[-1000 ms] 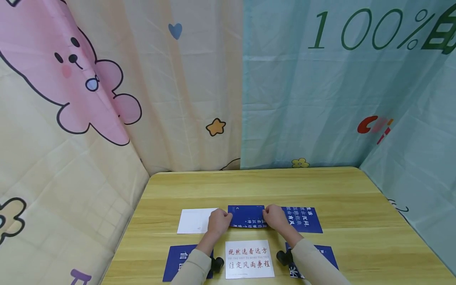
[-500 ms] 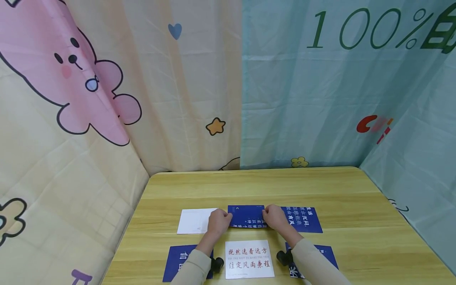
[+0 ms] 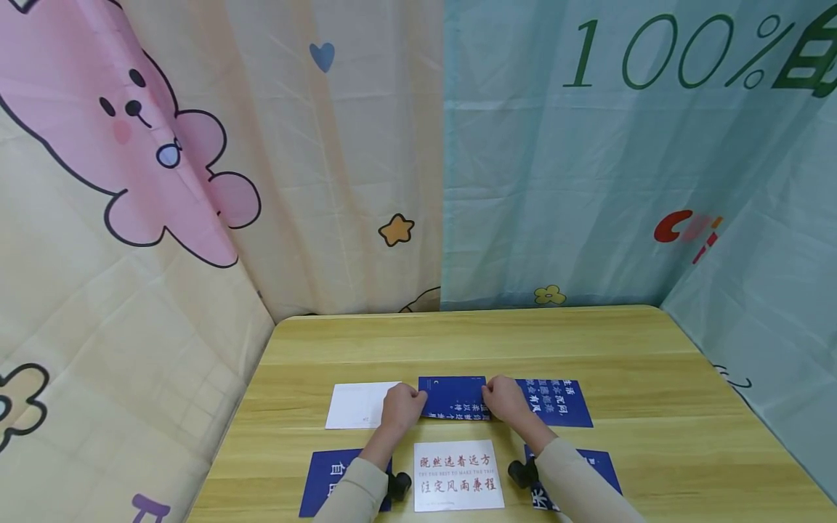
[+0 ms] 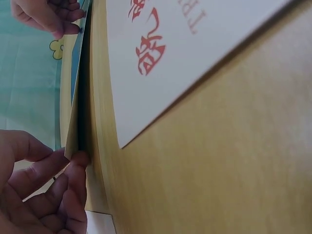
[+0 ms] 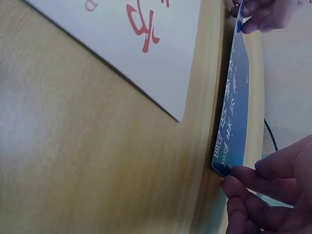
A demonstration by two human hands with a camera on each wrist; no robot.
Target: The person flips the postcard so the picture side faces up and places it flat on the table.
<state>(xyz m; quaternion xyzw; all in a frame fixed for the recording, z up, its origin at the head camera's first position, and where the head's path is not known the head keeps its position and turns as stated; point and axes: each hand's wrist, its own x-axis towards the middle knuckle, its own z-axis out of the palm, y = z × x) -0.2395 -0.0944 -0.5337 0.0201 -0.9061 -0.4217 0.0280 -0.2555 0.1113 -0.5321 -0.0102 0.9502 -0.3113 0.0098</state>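
Observation:
Both hands hold the blue card (image 3: 454, 396) with white writing in the middle of the far row. My left hand (image 3: 400, 405) pinches its left edge between thumb and fingers. At the opposite edge, the fingers of my right hand (image 3: 507, 398) pinch the card too. In the right wrist view the blue card (image 5: 235, 102) stands tilted, with its near edge raised off the wood. Nearer to me lies a white card (image 3: 458, 476) with red characters, flat between my forearms.
Beside my left hand lies a blank-looking white card (image 3: 356, 407); beyond my right hand, another blue card (image 3: 556, 403). My sleeves partly cover two more blue cards, one near left (image 3: 323, 483) and one near right (image 3: 598, 465). Curtains surround the wooden table (image 3: 471, 341).

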